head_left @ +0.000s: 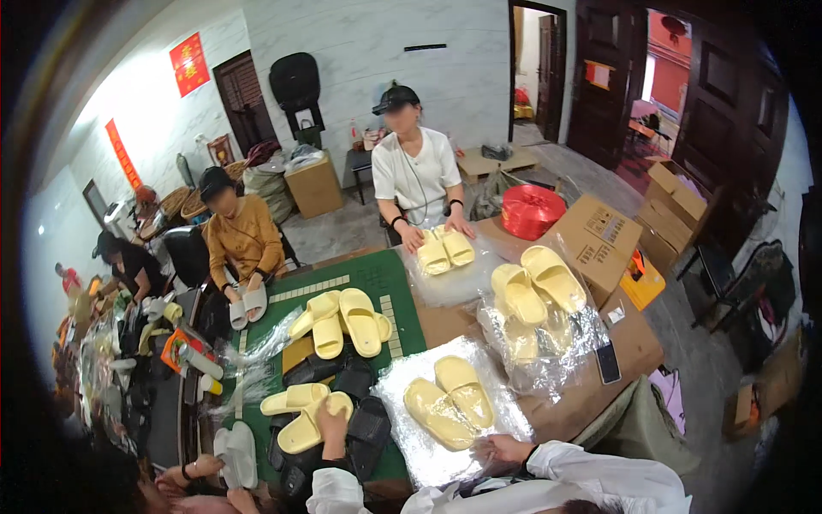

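My left hand (332,423) is closed on a yellow slipper (300,435) that lies on a pile of black slippers (370,437). Another yellow slipper (291,398) rests right behind it. On the right, my right hand (507,450) pinches the near edge of a clear plastic bag (428,463). A pair of yellow slippers (449,403), soles down, lies in or under that shiny plastic; which of the two I cannot tell. Farther back, a heap of yellow slippers (360,321) sits on the green tabletop (390,278).
More yellow slippers (548,283) sit on plastic bags at the right, beside a phone (608,364) and a cardboard box (595,244). Across the table a person (419,171) handles yellow slippers. A neighbour's hands (201,469) at lower left hold grey slippers (237,452).
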Action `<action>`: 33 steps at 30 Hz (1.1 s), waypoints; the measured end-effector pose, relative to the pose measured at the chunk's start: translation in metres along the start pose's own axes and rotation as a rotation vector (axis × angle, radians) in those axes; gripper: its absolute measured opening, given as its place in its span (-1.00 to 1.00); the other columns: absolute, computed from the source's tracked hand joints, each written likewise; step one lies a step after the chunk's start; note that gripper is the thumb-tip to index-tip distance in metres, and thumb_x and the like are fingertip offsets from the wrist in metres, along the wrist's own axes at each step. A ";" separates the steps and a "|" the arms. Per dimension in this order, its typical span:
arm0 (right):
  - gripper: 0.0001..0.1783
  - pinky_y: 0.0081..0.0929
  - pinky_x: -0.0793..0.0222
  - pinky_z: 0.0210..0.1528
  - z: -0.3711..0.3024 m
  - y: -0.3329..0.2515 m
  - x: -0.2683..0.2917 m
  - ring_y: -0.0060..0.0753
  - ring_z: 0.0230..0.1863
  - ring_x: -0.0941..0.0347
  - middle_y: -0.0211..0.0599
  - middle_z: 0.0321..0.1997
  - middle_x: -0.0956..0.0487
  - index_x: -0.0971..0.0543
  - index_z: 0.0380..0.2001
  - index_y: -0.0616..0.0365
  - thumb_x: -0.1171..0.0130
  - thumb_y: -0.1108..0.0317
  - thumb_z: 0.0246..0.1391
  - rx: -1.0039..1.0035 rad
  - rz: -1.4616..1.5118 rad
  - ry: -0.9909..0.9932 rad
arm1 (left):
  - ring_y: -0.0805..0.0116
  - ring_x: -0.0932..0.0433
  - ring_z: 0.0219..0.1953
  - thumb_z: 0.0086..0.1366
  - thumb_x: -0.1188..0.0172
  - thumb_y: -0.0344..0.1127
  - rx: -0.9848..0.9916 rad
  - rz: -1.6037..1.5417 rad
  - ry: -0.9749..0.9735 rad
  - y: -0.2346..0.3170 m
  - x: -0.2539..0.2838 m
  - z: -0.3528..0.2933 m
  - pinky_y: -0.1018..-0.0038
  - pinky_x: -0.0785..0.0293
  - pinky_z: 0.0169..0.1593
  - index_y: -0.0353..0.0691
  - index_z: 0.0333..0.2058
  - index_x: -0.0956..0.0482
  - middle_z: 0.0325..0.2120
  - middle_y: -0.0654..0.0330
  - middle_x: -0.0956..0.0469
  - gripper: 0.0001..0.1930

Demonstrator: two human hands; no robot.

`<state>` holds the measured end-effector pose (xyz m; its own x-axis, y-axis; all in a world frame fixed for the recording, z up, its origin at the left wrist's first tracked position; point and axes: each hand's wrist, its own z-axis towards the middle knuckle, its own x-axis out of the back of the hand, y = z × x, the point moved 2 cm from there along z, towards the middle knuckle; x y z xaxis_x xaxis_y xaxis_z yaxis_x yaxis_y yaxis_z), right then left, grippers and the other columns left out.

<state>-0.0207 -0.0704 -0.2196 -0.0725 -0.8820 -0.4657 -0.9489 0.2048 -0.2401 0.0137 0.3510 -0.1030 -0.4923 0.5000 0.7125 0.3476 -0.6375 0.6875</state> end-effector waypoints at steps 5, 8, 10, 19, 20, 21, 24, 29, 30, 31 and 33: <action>-0.69 -0.37 -0.37 -0.32 0.005 0.006 0.005 -0.22 -0.27 -0.47 -0.14 -0.22 -0.52 -0.44 -0.20 0.22 0.21 0.28 0.14 0.002 0.012 0.082 | -0.03 -0.39 -0.11 -0.17 -0.32 -0.28 0.224 0.276 0.162 -0.013 0.024 0.036 0.24 -0.30 -0.04 -0.25 0.02 -0.27 -0.16 -0.10 -0.40 -0.29; -0.68 -0.45 -0.39 -0.40 -0.004 0.007 -0.003 -0.33 -0.32 -0.48 -0.22 -0.26 -0.54 -0.47 -0.23 0.22 0.17 0.22 0.15 0.042 -0.027 0.022 | -0.13 -0.35 -0.09 -0.20 -0.32 -0.24 0.401 0.124 0.118 -0.049 0.017 0.042 0.18 -0.29 -0.03 -0.32 0.07 -0.16 -0.15 -0.17 -0.38 -0.19; -0.67 -0.39 -0.39 -0.30 -0.004 0.007 -0.006 -0.32 -0.30 -0.47 -0.22 -0.25 -0.54 -0.46 -0.21 0.24 0.18 0.24 0.15 0.050 -0.024 0.038 | -0.16 -0.32 -0.07 -0.20 -0.32 -0.23 0.416 0.051 0.093 -0.079 0.007 0.046 0.16 -0.26 -0.01 -0.36 0.06 -0.14 -0.14 -0.22 -0.34 -0.18; -0.63 -0.32 -0.32 -0.02 0.004 0.020 0.008 -0.25 -0.07 -0.40 -0.12 -0.10 -0.48 -0.37 -0.08 0.29 0.32 0.33 0.18 0.094 0.067 -0.042 | -0.12 -0.22 -0.05 -0.19 -0.33 -0.22 0.443 0.206 0.136 -0.076 -0.004 0.038 0.15 -0.16 0.03 -0.48 0.05 -0.07 -0.14 -0.18 -0.25 -0.13; -0.68 -0.25 -0.34 -0.05 0.013 0.022 0.012 -0.10 -0.13 -0.44 -0.09 -0.20 -0.49 -0.38 -0.15 0.32 0.28 0.36 0.15 0.072 0.089 -0.020 | -0.11 -0.20 -0.06 -0.19 -0.34 -0.24 0.412 0.172 0.231 -0.075 -0.004 0.033 0.15 -0.16 0.03 -0.50 0.05 -0.06 -0.18 -0.17 -0.24 -0.13; -0.68 -0.25 -0.34 -0.05 0.008 0.028 0.010 -0.10 -0.13 -0.44 -0.09 -0.20 -0.49 -0.38 -0.15 0.32 0.28 0.36 0.15 0.062 0.099 -0.014 | -0.13 -0.24 -0.11 -0.18 -0.34 -0.24 0.442 0.199 0.240 -0.064 -0.001 0.031 0.15 -0.19 0.00 -0.51 0.04 -0.08 -0.19 -0.16 -0.25 -0.15; -0.67 -0.25 -0.36 -0.09 -0.022 0.007 -0.017 -0.11 -0.16 -0.45 -0.10 -0.16 -0.47 -0.38 -0.15 0.27 0.28 0.32 0.15 0.070 0.038 0.089 | -0.10 -0.31 -0.12 -0.12 -0.33 -0.27 0.531 0.137 0.178 -0.043 0.008 0.022 0.18 -0.26 -0.04 -0.50 0.02 -0.12 -0.15 -0.19 -0.28 -0.22; -0.67 -0.46 -0.37 -0.28 -0.045 -0.002 -0.029 -0.31 -0.27 -0.47 -0.21 -0.26 -0.52 -0.43 -0.20 0.20 0.26 0.25 0.15 0.092 -0.048 0.040 | 0.04 -0.46 -0.18 0.02 -0.21 -0.43 0.415 -0.387 0.135 -0.057 -0.009 0.015 0.32 -0.35 -0.12 -0.54 -0.15 -0.32 -0.22 -0.17 -0.44 -0.56; -0.67 -0.55 -0.35 -0.37 -0.047 -0.003 -0.032 -0.40 -0.33 -0.47 -0.26 -0.31 -0.54 -0.44 -0.22 0.18 0.24 0.22 0.14 0.096 -0.084 -0.019 | 0.01 -0.47 -0.24 0.05 -0.17 -0.44 0.411 -0.430 0.161 -0.055 -0.011 0.012 0.32 -0.36 -0.16 -0.56 -0.22 -0.37 -0.30 -0.15 -0.47 -0.65; -0.67 -0.63 -0.33 -0.45 -0.051 0.005 -0.032 -0.50 -0.39 -0.47 -0.31 -0.36 -0.56 -0.45 -0.23 0.16 0.22 0.20 0.14 0.089 -0.124 -0.079 | 0.01 -0.47 -0.24 0.05 -0.17 -0.44 0.418 -0.422 0.166 -0.061 -0.010 0.009 0.32 -0.36 -0.16 -0.56 -0.22 -0.37 -0.30 -0.15 -0.47 -0.65; -0.66 -0.63 -0.32 -0.46 -0.042 0.015 -0.028 -0.50 -0.42 -0.46 -0.31 -0.34 -0.56 -0.45 -0.21 0.15 0.23 0.18 0.15 0.097 -0.190 -0.068 | -0.01 -0.47 -0.25 0.06 -0.15 -0.44 0.284 -0.300 0.170 -0.065 -0.008 0.006 0.29 -0.35 -0.19 -0.56 -0.24 -0.37 -0.32 -0.17 -0.47 -0.68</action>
<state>-0.0456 -0.0604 -0.1748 0.1293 -0.8784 -0.4600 -0.9091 0.0803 -0.4088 -0.0005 0.3921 -0.1529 -0.7208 0.5196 0.4587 0.3632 -0.2806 0.8885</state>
